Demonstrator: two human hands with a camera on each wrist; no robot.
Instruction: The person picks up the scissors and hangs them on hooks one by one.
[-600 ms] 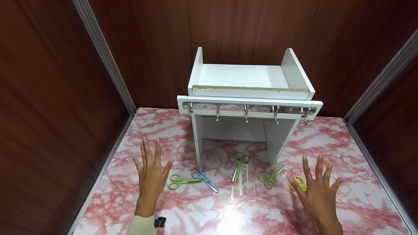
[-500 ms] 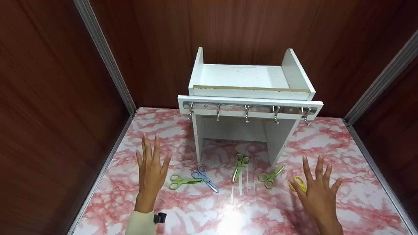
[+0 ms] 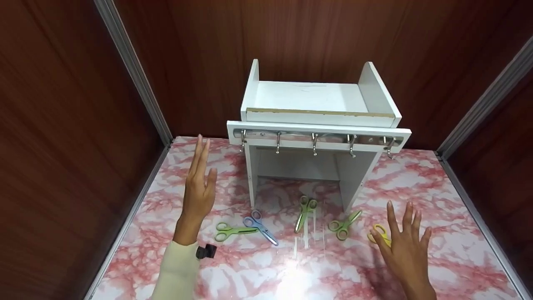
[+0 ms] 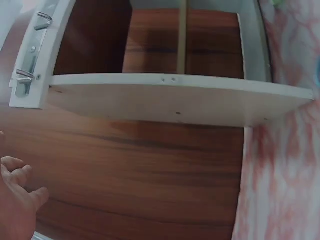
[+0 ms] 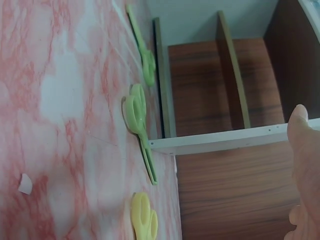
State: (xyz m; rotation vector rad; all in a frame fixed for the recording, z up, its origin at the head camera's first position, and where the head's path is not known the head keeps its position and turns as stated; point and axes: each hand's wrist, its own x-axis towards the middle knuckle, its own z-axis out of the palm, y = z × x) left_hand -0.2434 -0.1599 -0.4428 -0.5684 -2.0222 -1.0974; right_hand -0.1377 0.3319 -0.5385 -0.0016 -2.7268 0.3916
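My left hand point(image 3: 199, 193) is raised with straight fingers, left of the white rack point(image 3: 320, 118), and holds nothing. In the left wrist view that hand point(image 4: 17, 200) shows at the lower left, apart from the rack's side panel point(image 4: 175, 102). My right hand point(image 3: 404, 250) has its fingers spread and hides part of the yellow scissors point(image 3: 381, 233). Green scissors point(image 3: 235, 231) and blue scissors point(image 3: 260, 227) lie near the rack's left leg. Two more green pairs, the middle scissors point(image 3: 305, 213) and the right scissors point(image 3: 344, 225), lie in front of the rack.
A rail with several metal hooks point(image 3: 314, 143) runs across the rack's front. Dark wood panels point(image 3: 200, 62) with metal posts point(image 3: 137, 75) wall in the pink marbled table point(image 3: 233, 275). A small white scrap point(image 5: 25, 184) lies on the table in the right wrist view.
My left hand has moved forward and up, toward the rack's left side, and turned so its fingers lie closer together. The right hand has barely moved.
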